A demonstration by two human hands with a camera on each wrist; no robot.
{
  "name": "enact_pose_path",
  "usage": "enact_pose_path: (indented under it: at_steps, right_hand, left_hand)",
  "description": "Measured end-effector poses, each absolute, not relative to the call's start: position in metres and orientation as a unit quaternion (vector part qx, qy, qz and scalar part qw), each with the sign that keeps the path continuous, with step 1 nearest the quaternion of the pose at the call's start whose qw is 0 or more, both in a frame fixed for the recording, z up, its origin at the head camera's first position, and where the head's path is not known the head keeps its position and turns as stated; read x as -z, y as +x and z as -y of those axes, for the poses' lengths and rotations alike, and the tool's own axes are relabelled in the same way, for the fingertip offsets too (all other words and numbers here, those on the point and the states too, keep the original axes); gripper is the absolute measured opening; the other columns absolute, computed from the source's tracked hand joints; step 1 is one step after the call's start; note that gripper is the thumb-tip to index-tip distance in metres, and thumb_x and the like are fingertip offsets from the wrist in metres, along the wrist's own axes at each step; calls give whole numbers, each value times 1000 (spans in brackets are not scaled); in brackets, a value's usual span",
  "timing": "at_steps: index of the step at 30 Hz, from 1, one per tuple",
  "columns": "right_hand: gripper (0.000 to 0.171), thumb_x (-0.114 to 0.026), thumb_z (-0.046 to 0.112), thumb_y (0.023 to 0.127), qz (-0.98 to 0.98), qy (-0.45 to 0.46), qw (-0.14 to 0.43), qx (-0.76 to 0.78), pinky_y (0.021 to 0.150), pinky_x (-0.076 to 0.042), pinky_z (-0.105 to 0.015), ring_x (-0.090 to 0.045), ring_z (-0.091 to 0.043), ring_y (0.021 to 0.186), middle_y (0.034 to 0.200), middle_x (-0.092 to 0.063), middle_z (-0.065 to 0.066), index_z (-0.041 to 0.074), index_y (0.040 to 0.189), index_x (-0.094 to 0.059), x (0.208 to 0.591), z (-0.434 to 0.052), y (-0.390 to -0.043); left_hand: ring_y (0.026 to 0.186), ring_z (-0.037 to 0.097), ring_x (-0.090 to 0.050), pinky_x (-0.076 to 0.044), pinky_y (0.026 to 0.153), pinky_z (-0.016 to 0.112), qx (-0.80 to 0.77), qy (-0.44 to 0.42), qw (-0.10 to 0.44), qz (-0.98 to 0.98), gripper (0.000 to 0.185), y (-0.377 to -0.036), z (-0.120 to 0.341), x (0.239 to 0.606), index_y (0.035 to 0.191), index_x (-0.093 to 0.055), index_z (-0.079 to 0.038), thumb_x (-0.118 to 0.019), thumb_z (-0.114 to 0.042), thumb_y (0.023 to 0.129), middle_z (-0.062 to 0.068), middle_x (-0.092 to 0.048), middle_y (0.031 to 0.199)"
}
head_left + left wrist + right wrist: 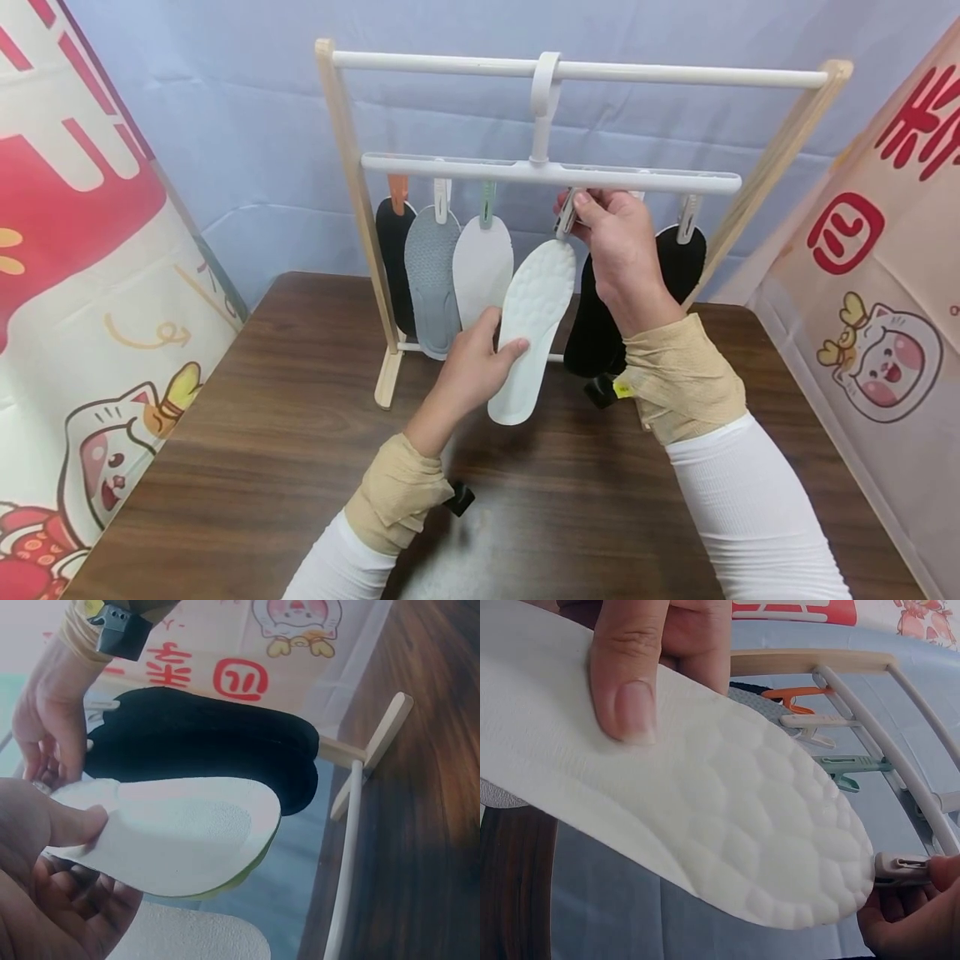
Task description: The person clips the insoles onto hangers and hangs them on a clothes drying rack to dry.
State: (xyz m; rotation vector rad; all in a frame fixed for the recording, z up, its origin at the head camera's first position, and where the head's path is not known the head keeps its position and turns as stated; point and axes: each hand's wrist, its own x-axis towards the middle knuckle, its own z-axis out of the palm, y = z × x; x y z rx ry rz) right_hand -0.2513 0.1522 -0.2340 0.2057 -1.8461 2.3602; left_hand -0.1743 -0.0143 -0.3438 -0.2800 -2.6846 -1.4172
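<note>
My left hand (471, 365) holds a white insole (542, 304) by its side, thumb on the front face and fingers behind. Rounded bumps cover the insole's upper end, plain in the right wrist view. My right hand (624, 250) pinches a grey clothespin (904, 868) under the white hanger bar (637, 177). The clothespin's tip meets the insole's top edge; whether it bites on the insole I cannot tell. Left of it, a white insole (480, 271) hangs from a green clothespin (488, 204), beside a grey insole (432, 275) on a white clothespin (442, 200).
A black insole (395, 267) hangs from an orange clothespin (398, 192) at far left. More black insoles (210, 742) hang at right, partly behind my right hand. The hanger hooks onto a wood-and-white rack (450, 64) on a brown table (300, 467).
</note>
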Motion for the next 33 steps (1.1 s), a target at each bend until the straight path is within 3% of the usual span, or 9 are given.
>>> enact_pose_path:
  at_steps: [9,21,33]
  right_hand:
    - [18,-49,5,105,615,65,58,-784,107,-42,-40,-61,-18,106,97,-62,-5,-2,119,-59,234,-154,-252]
    - [13,-50,7,106,613,66,49,-786,112,-36,-49,-58,-21,111,98,-61,-5,3,112,-61,233,-156,-251]
    - [27,-49,8,106,614,53,41,-787,111,-39,-44,-57,-27,122,103,-61,-6,-5,128,-56,232,-156,-252]
  left_hand:
    - [95,27,-67,-55,77,42,469,-97,50,876,29,-176,13,343,120,-57,-8,-69,-24,98,11,-70,103]
    - [98,27,-67,-54,80,43,477,-104,50,872,29,-178,12,339,121,-57,-8,-68,-23,98,11,-70,109]
    - [100,27,-68,-55,81,44,483,-99,46,869,31,-182,9,334,123,-57,-8,-68,-23,98,11,-70,114]
